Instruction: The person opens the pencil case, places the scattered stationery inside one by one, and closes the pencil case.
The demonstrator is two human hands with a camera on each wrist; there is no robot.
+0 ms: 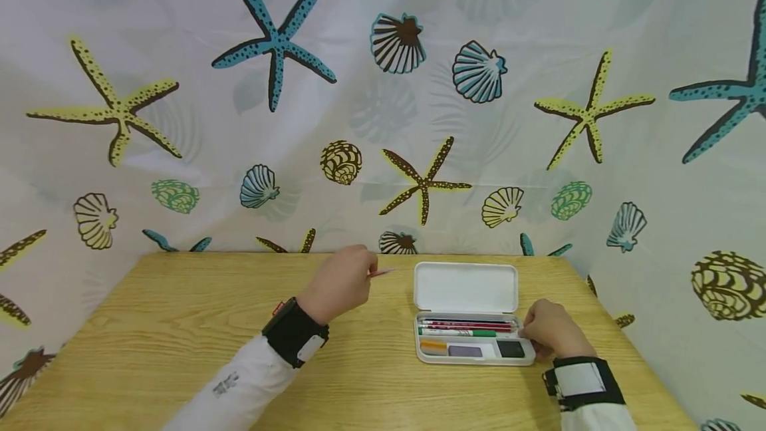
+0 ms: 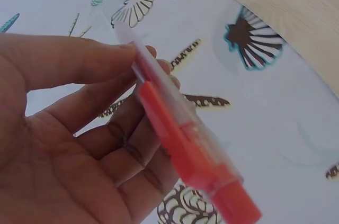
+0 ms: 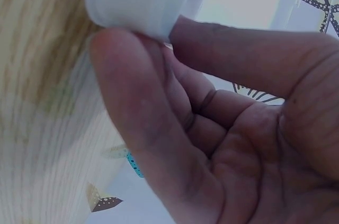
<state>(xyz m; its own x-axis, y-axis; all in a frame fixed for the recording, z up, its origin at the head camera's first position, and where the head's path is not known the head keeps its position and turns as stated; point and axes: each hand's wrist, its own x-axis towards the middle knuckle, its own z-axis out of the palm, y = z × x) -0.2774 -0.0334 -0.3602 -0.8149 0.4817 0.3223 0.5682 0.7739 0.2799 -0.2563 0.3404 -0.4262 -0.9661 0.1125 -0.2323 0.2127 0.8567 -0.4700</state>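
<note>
The left hand (image 1: 338,283), a little left of the middle of the head view, pinches a thin red pen (image 1: 381,273) between thumb and fingers, raised over the worktop (image 1: 179,324) of pale wood with a visible grain. In this view only the pen's tip shows, pointing right. The left wrist view shows more: the pen (image 2: 183,134) has a clear plastic body with a red inner part and a red end, and it lies diagonally across the fingers (image 2: 79,65).

The right hand (image 1: 553,332), in the lower right of the head view, holds the right end of a white pencil case (image 1: 467,314), a rounded rectangle of smooth plastic with its lid open. Inside lie pens and small erasers. The right wrist view shows the thumb and a finger (image 3: 132,113) pinching the case's rounded edge (image 3: 137,1).

Behind the worktop hangs a cloth (image 1: 383,85) printed with starfish and shells.
</note>
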